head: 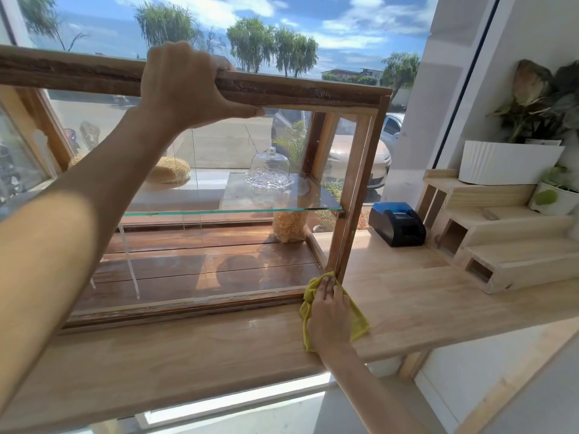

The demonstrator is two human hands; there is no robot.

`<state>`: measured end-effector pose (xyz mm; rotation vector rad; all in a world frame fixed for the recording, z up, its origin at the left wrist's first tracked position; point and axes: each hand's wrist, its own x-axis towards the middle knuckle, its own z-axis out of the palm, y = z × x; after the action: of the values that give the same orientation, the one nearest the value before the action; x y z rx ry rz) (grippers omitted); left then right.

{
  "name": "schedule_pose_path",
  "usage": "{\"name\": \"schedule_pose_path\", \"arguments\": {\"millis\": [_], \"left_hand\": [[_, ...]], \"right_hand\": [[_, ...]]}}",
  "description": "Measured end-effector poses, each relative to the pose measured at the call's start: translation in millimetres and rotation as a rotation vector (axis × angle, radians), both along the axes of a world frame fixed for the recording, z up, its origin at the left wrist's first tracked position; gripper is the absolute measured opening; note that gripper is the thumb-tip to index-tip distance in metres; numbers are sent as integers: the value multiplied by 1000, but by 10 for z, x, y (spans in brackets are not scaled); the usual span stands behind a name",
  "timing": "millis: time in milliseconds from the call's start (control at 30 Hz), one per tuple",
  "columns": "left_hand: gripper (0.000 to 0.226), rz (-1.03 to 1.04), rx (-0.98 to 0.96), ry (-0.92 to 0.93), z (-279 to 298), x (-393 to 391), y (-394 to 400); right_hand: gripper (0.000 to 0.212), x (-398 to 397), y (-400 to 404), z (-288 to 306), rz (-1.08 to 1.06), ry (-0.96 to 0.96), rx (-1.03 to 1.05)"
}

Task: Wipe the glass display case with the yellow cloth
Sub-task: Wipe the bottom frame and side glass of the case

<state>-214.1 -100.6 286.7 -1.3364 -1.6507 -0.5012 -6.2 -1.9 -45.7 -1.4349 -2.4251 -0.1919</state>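
The glass display case (354,189) has a dark wooden frame and stands on a light wooden counter (407,296). My left hand (188,86) grips the case's top wooden rail, fingers curled over its far edge. My right hand (329,311) lies flat on the yellow cloth (358,321), pressing it against the counter at the case's front right bottom corner, fingertips touching the corner post. Inside the case a glass shelf (238,209) carries a clear glass dome (271,170).
A black receipt printer (396,223) sits on the counter right of the case. Stepped wooden risers (501,245) stand further right, with a white planter (504,162) and a small potted plant (553,195). A jar of pale snacks (289,227) stands under the shelf. A window lies behind.
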Motion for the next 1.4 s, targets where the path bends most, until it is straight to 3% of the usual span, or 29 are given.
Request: {"name": "schedule_pose_path", "arguments": {"millis": [333, 467, 533, 633, 767, 867, 967, 1100, 1400], "left_hand": [[86, 12, 15, 4, -6, 22, -9], [88, 6, 17, -17, -8, 26, -10], [92, 5, 12, -16, -6, 32, -17], [93, 9, 10, -21, -2, 36, -26], [92, -1, 19, -31, -5, 50, -25], [92, 3, 23, -32, -6, 45, -20], [91, -1, 20, -38, -2, 52, -28], [87, -9, 12, -65, 8, 66, -31], [91, 22, 21, -43, 2, 29, -16]], "right_hand": [[51, 95, 13, 99, 91, -53, 10], [32, 192, 60, 422, 146, -86, -161], [20, 292, 79, 601, 131, 86, -323], [34, 371, 35, 768, 94, 536, -365], [50, 301, -61, 1106, 85, 954, 105], [47, 165, 23, 1413, 211, 1105, 396], [46, -15, 260, 1448, 369, 972, 457], [54, -103, 557, 994, 536, 731, 480], [55, 221, 451, -31, 534, 482, 319]]}}
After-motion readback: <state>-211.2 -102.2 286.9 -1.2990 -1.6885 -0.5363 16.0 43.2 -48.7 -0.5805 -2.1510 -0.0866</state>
